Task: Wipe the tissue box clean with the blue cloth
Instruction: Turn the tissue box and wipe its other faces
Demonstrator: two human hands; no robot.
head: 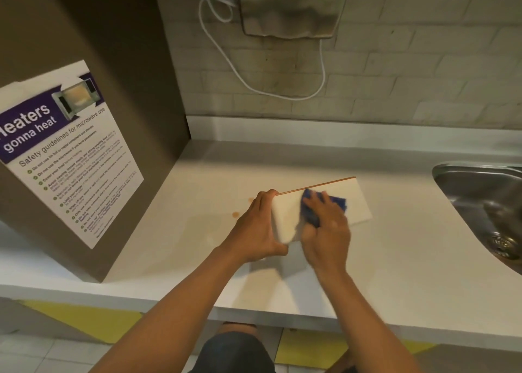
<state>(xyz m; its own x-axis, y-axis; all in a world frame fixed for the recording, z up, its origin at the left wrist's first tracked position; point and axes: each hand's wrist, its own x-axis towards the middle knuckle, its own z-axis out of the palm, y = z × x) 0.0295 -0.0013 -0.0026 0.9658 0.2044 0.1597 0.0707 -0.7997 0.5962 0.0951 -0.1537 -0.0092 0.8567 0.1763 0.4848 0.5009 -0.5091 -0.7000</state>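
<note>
Gripping smooth white tissue box [285,220], left hand [258,228], right hand [327,232] pressing crumpled blue cloth [313,211]

Bare forearms, dark shorts [234,353]
</note>
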